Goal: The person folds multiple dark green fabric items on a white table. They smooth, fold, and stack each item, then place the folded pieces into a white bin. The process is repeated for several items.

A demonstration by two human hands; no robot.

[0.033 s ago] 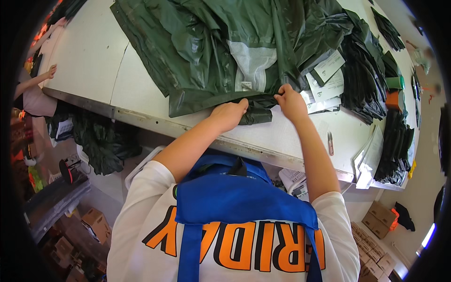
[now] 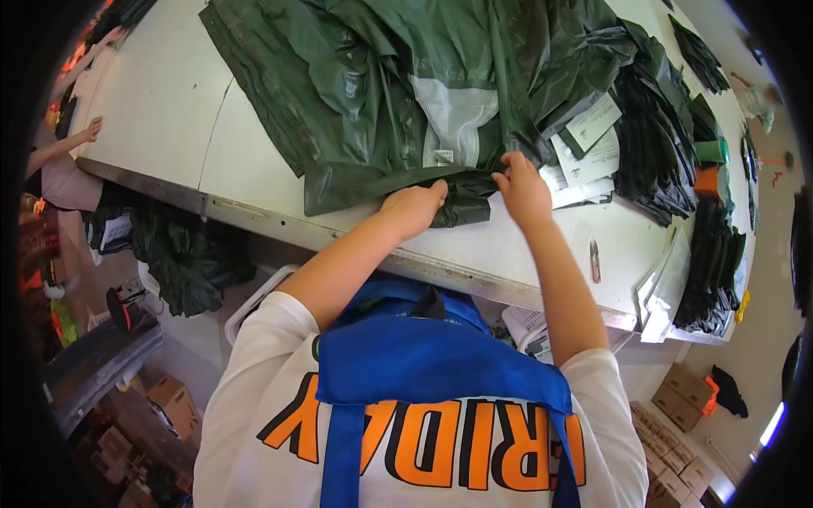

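A dark green rain garment (image 2: 356, 110) of shiny coated cloth lies spread over the white table, with a pale mesh lining panel (image 2: 453, 118) and a small label near its lower edge. At that near edge, my left hand (image 2: 412, 209) pinches the folded hem, its thumb and fingers closed on the cloth. My right hand (image 2: 522, 188) is just to the right, fingertips closed on the same edge. A short flap of the green cloth (image 2: 461, 210) hangs down between the two hands. The exact grip under the fingertips is partly hidden.
White printed papers (image 2: 589, 152) and stacks of dark cut pieces (image 2: 656, 135) lie to the right. Small snips (image 2: 595, 261) rest near the table's front edge (image 2: 279, 222). Green cloth (image 2: 190, 254) hangs below the table at left. Another person's hand (image 2: 91, 129) is at the far left.
Almost nothing differs. My right hand has shifted very slightly at the hem, and the garment's lower left corner has slid a little toward me.
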